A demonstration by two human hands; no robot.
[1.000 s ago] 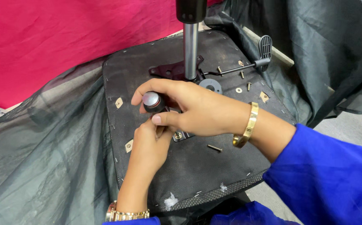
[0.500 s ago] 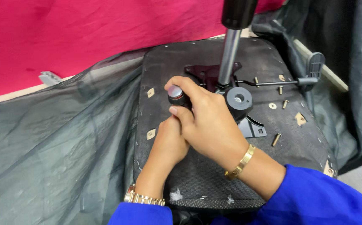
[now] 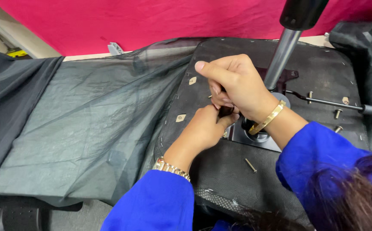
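- Looking down from the head camera, the view has swung since half a second ago: the upturned chair seat base (image 3: 323, 68) now sits to the right, and more of the grey mesh fabric (image 3: 87, 124) and the pink cloth (image 3: 151, 21) behind it shows.
- The round silver-topped part that the right hand showed between its fingers earlier is now hidden; both hands have closed tighter together over the same spot.
- The right hand (image 3: 237, 83) is clenched, forefinger stretched out to the left, gripping a small dark part (image 3: 225, 112), of which only the lower end peeks out.
- The left hand (image 3: 203, 128) comes up from below, curled against that same part; whether it grips or only steadies it, I cannot tell.
- The dark part sits just left of the metal mounting plate (image 3: 254, 141), near the foot of the gas column (image 3: 282, 55); what shows of it seems to run roughly up-down in the picture.
- The column leans up and to the right, out of the top edge.
- A loose screw (image 3: 250, 165) lies on the seat base below the hands, pointing diagonally, and a lever rod (image 3: 327, 102) runs off to the right.
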